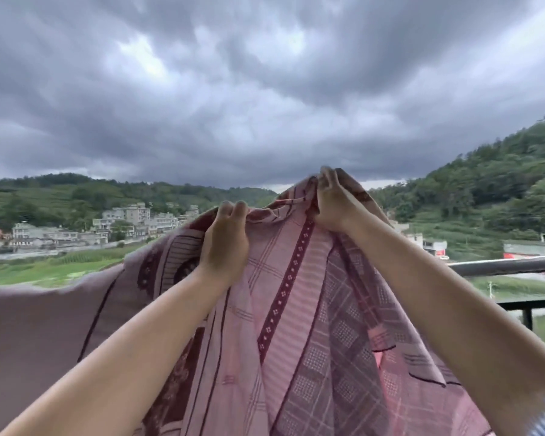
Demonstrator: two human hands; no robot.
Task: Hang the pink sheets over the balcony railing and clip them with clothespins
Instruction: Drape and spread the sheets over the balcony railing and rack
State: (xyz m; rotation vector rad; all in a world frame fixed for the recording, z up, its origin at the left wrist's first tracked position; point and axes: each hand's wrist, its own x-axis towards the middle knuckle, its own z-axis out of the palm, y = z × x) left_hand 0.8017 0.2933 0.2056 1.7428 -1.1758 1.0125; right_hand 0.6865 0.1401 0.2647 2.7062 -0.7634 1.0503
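Holding a pink sheet [296, 309] up at arm's length, both hands gather its top edge: left hand [224, 243] with fingers curled over a bunched fold, right hand [332, 199] higher, fingertips pinching a peak of cloth. Sheet is woven, with plaid bands and a maroon dotted stripe; it hangs from the hands in loose folds and drapes left, apparently over the balcony railing [510, 265], whose bare dark rail shows only at right. Judgement: cloth is soft, light for its area, limp; the overcast sky hints at wind, so it may billow or slide off the rail. Best held along the hem, hands spread well apart to keep the edge taut. Hidden: rail under the cloth, lower hem, any second sheet. No clothespins visible. Left portion of fabric blurred, pattern unreadable there.
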